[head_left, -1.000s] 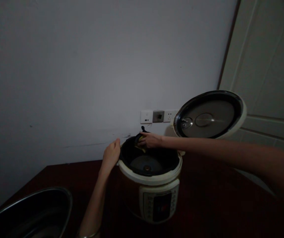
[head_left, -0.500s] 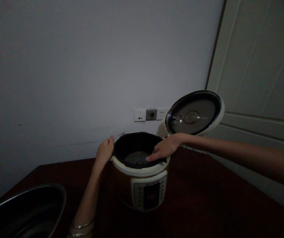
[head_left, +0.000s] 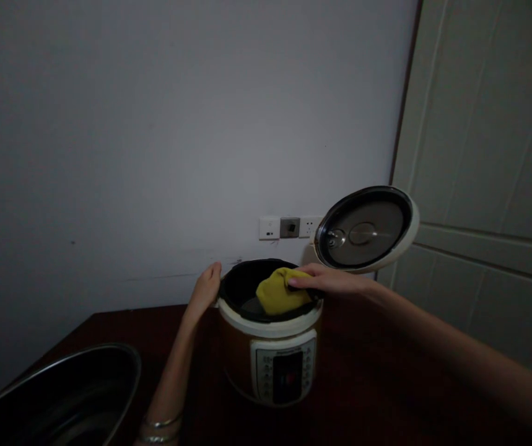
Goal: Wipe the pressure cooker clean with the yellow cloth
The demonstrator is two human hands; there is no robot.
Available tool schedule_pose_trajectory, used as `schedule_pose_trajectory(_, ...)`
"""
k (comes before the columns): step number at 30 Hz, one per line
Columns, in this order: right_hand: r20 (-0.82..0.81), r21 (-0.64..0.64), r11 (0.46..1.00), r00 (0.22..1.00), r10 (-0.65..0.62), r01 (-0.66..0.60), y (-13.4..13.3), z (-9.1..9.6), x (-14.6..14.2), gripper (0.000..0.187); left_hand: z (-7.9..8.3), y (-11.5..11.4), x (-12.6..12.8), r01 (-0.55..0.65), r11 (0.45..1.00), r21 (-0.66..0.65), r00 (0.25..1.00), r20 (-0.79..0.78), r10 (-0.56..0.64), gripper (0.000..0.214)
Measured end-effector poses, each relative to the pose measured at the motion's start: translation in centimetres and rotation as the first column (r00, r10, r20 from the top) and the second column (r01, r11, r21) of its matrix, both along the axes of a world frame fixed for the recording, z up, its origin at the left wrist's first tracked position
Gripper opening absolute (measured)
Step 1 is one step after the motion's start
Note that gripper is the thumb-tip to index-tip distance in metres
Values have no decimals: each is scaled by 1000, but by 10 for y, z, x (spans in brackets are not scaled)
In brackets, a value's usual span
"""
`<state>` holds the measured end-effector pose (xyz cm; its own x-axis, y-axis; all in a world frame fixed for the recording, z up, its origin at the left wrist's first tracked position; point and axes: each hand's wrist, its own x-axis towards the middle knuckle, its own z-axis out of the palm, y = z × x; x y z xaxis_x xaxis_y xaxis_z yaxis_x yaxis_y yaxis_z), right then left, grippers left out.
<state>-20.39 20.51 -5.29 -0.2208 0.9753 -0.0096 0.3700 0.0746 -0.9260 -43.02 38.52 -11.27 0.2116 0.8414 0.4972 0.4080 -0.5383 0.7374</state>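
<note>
An electric pressure cooker (head_left: 238,347) with a white rim and a front button panel stands on the dark table. Its round lid (head_left: 368,229) is raised on the right, underside showing. My right hand (head_left: 319,277) grips a crumpled yellow cloth (head_left: 280,291) at the mouth of the black inner pot (head_left: 240,282). The cloth hangs partly inside the pot and covers some of its right side. At the pot's left edge my left hand (head_left: 207,286) is closed on the cooker's rim; its fingertips are partly hidden.
A large metal basin (head_left: 133,365) sits at the lower left of the table (head_left: 121,319). Wall sockets and a switch (head_left: 290,227) are behind the cooker. A panelled door (head_left: 479,186) rises at the right.
My right hand has come up from inside the pot, and the yellow cloth, hidden before, now shows in it. My left hand stays at the rim. The view has shifted slightly.
</note>
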Motion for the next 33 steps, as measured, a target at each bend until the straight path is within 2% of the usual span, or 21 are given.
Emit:
schedule_pose_trajectory(2,-96,39,997,994,-57,61,-1,-7,1,45,9,-19,-4,-65,995,73,998,11,65,39)
schedule_pose_trajectory(4,-169,60,993,981,-92,104,-2,-12,1,45,21,-45,-8,-71,986,152,997,46,64,41)
schedule_pose_trajectory(7,-239,91,988,966,-102,127,-4,-12,-4,45,38,-84,-3,133,973,189,989,41,-143,44)
schedule_pose_trajectory(10,-225,126,983,969,-103,134,-9,-5,-10,43,54,-108,12,331,910,249,944,-92,-318,47)
schedule_pose_trajectory(12,-178,148,979,977,-113,140,-13,0,-12,42,65,-113,25,446,862,243,894,-173,-414,51)
schedule_pose_trajectory(14,-132,185,974,985,-108,131,-17,3,-12,44,75,-113,35,552,814,180,828,-231,-510,52)
schedule_pose_trajectory(17,-72,309,944,993,-98,116,-27,6,-9,47,92,-114,43,630,770,100,749,-339,-569,37)
schedule_pose_trajectory(19,-22,456,872,982,-188,177,-39,7,-7,47,106,-118,44,596,795,112,753,-422,-505,30)
schedule_pose_trajectory(23,1,715,604,863,-505,353,-71,3,-9,45,145,-123,41,411,872,266,848,-463,-258,26)
schedule_pose_trajectory(26,43,813,477,783,-620,333,-89,-10,-15,44,177,-111,45,283,892,354,895,-431,-113,25)
schedule_pose_trajectory(28,108,864,436,752,-650,253,-93,-22,-19,42,191,-93,52,248,896,368,896,-440,-67,23)
schedule_pose_trajectory(30,166,892,416,725,-668,178,-88,-35,-21,40,197,-69,63,219,894,391,898,-438,-29,21)
schedule_pose_trajectory(32,215,899,417,697,-684,131,-80,-47,-21,38,193,-41,76,165,868,469,929,-369,22,21)
schedule_pose_trajectory(33,240,897,427,685,-688,115,-75,-53,-21,38,188,-27,83,142,835,532,948,-315,40,23)
